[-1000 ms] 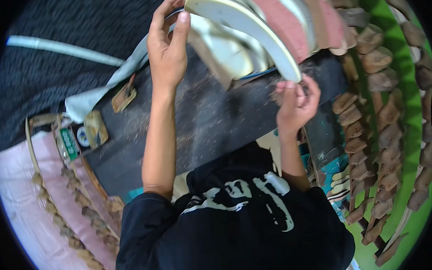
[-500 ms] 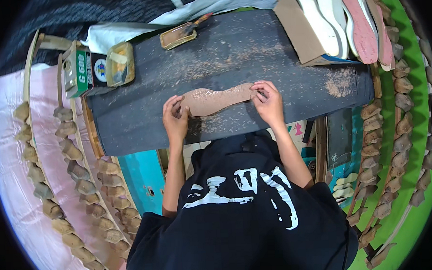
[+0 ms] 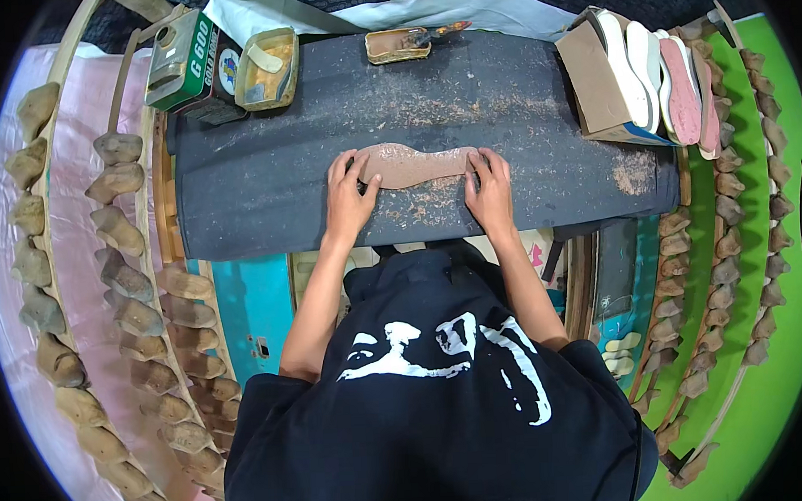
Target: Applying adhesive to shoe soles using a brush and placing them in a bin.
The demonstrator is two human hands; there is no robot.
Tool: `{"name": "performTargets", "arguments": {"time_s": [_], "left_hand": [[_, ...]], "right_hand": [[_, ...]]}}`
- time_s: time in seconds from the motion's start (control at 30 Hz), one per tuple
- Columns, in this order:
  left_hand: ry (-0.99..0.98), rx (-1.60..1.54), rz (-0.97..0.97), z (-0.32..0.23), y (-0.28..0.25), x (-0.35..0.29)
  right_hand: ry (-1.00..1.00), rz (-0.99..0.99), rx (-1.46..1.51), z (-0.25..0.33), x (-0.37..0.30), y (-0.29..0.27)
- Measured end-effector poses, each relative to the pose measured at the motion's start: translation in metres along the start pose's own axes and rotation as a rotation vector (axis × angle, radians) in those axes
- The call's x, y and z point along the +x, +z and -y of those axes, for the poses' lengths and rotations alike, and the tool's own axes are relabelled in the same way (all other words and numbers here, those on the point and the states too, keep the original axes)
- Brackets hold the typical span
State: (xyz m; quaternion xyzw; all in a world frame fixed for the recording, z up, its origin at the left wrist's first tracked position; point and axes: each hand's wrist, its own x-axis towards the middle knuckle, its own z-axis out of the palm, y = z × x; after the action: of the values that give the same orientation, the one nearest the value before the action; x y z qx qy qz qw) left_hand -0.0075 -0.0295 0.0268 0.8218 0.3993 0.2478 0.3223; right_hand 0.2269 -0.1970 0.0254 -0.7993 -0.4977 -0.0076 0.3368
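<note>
A brown shoe insole lies crosswise over the dark cloth-covered table, its wide end on the left and its narrow end on the right. My left hand grips the wide end, with the thumb at the near edge and the fingers curled round the tip. At the narrow end, my right hand holds the insole between thumb and fingers. Whether the insole rests fully on the cloth or is slightly raised, I cannot tell.
Crumbs and shavings litter the cloth. A green and black metal can and a yellowish tub stand back left. Behind the insole sits a small tray with a brush. A cardboard box of soles stands back right. Racks of shoe lasts flank both sides.
The view has shifted, so the table things appear further right. The insole looks more level, and my left hand has curled further round its wide end. Both hands stay at its ends.
</note>
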Motion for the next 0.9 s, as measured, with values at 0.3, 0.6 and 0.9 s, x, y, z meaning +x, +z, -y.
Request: {"name": "performTargets", "arguments": {"time_s": [0.3,0.6,0.9], "left_hand": [[0.054,0.216,-0.022,-0.014,0.019,-0.012],[-0.021,0.230,0.008,-0.014,0.025,-0.012],[0.046,0.168,-0.030,-0.008,0.024,-0.011]], "right_hand": [[-0.066,0.128,-0.131,-0.001,0.000,-0.003],[-0.124,0.272,-0.140,0.029,0.007,0.006],[-0.375,0.439,-0.050,0.055,0.025,0.041]]}}
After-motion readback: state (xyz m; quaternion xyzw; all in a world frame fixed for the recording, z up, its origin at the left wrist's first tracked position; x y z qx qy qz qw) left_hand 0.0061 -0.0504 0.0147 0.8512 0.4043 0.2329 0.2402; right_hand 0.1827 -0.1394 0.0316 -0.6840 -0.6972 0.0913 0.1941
